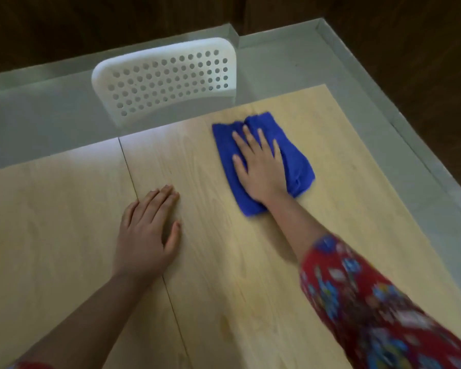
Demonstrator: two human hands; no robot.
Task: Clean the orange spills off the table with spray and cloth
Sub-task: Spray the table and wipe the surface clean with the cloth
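Your blue cloth (296,161) lies crumpled, roughly flat, on the pale wood table (343,209) toward its far right corner, pressed under your flat right hand (261,171).

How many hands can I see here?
2. The left hand lies flat on the table; the right hand presses flat on the blue cloth, farther off.
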